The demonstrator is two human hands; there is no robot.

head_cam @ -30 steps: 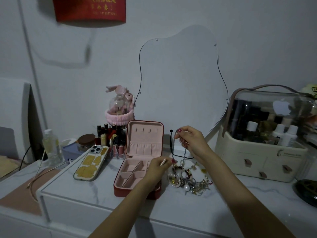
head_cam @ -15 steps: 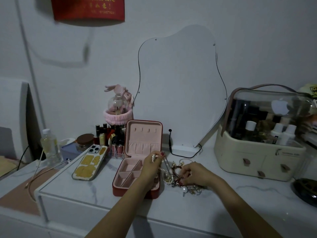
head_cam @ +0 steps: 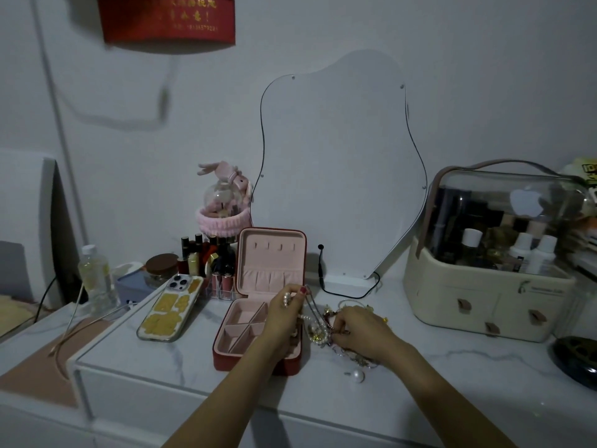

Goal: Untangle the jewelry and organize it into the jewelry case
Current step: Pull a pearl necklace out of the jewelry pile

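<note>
The left hand [head_cam: 286,313] hangs over the open jewelry case [head_cam: 258,321], thumb and forefinger pinching the upper end of a thin chain [head_cam: 311,307] that runs down, fairly taut, into the tangled jewelry [head_cam: 326,329]; a pearl piece seems tucked in the same fingers, though the dim light leaves that unsure. The right hand [head_cam: 361,331] rests on the heap, fingers curled down onto it, apparently pinching or pinning a strand at the chain's lower end; exactly which strand cannot be told. The heap lies on the marble-patterned dresser top [head_cam: 452,376], touching the case's right side, near the middle of the top and a little back from its front edge, with a loose pearl [head_cam: 358,376] just in front of it. The step in hand is probably freeing this one chain. It likely goes best with a light, steady pull from the left hand while the right holds the heap down and loosens the loops around the chain one at a time; a hard tug could tighten knots or drag the whole heap. Once free, the chain could hang on the hooks in the case lid, while its divided tray looks empty. As for writing, the red banner [head_cam: 166,17] on the wall carries gold Chinese characters and a number too blurred to read; the cream cosmetics box [head_cam: 484,305] near the right edge bears a small illegible label and an apple-shaped mark on its clear lid.
</note>
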